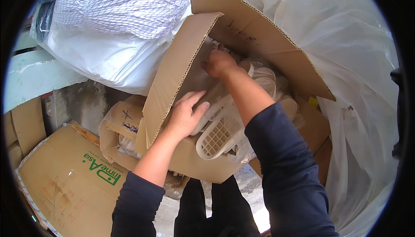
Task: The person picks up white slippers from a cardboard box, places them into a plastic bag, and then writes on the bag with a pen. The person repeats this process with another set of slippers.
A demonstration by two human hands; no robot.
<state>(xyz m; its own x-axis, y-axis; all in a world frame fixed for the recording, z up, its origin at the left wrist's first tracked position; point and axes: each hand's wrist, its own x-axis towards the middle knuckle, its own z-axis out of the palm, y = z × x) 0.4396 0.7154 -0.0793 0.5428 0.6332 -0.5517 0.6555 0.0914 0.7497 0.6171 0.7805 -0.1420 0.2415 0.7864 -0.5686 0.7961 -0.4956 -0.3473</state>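
An open cardboard box (173,70) stands in front of me with its flaps up. Inside lie several off-white shoe soles (215,137) in clear plastic bags; the nearest one shows a grid of square hollows. My right hand (219,63) reaches deep into the far part of the box, fingers curled in by the wall. Whatever those fingers grip is hidden. Along the left inner side rests my left hand (186,115), its fingers stretched out and thumb apart, beside the bagged soles and holding nothing.
A bundle of white patterned cord (125,3) lies on a white plastic sack (112,64) at the far left. Below are a smaller open carton (112,126) and a large printed carton (73,180). Translucent plastic sheeting (359,85) hangs along the right.
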